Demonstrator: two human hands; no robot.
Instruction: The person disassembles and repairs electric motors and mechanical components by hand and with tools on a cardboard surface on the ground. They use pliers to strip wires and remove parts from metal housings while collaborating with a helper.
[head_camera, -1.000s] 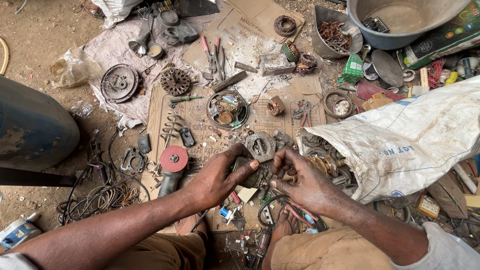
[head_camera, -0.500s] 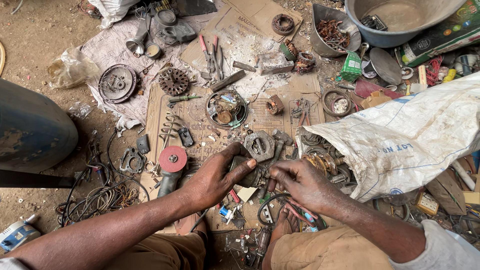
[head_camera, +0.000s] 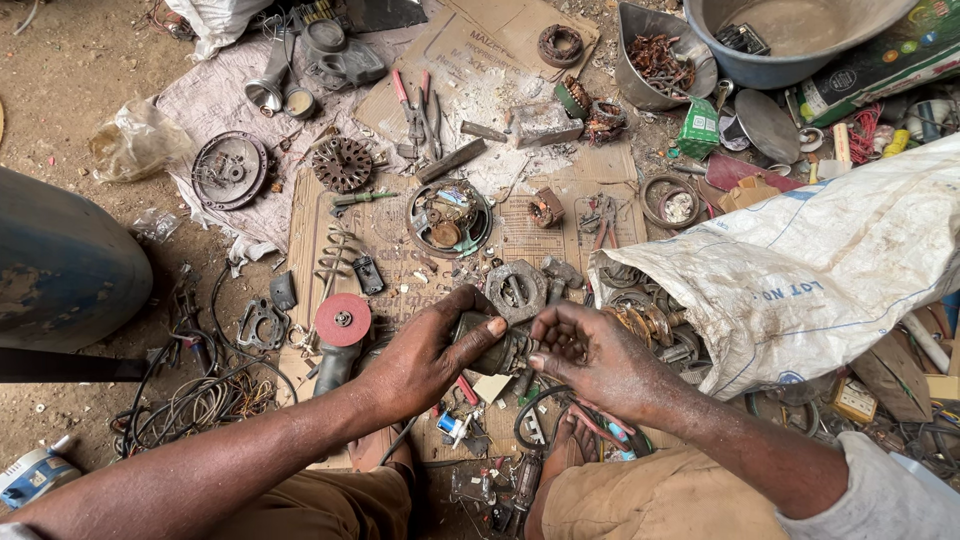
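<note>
Dirt floor, flattened cardboard sheet (head_camera: 540, 245) under scattered scrap parts. Small dark motor part (head_camera: 497, 352) held low centre, above person's knees, between both hands. Left hand (head_camera: 425, 355) wrapped round it, grip closed, thumb pressed on top. Right hand (head_camera: 590, 355) at its right end, fingertips pinching; exactly what they pinch cannot tell. Grey metal housing (head_camera: 517, 291) just behind part. Angle grinder with red disc (head_camera: 342, 322) near left hand. White sack (head_camera: 800, 270) of metal pieces beside right hand. Round motor casing (head_camera: 448, 217) farther up cardboard.

grinder (head_camera: 338, 338) left of hands | sack (head_camera: 800, 270) right | round housing (head_camera: 448, 217) behind, on cardboard (head_camera: 545, 235)
</note>
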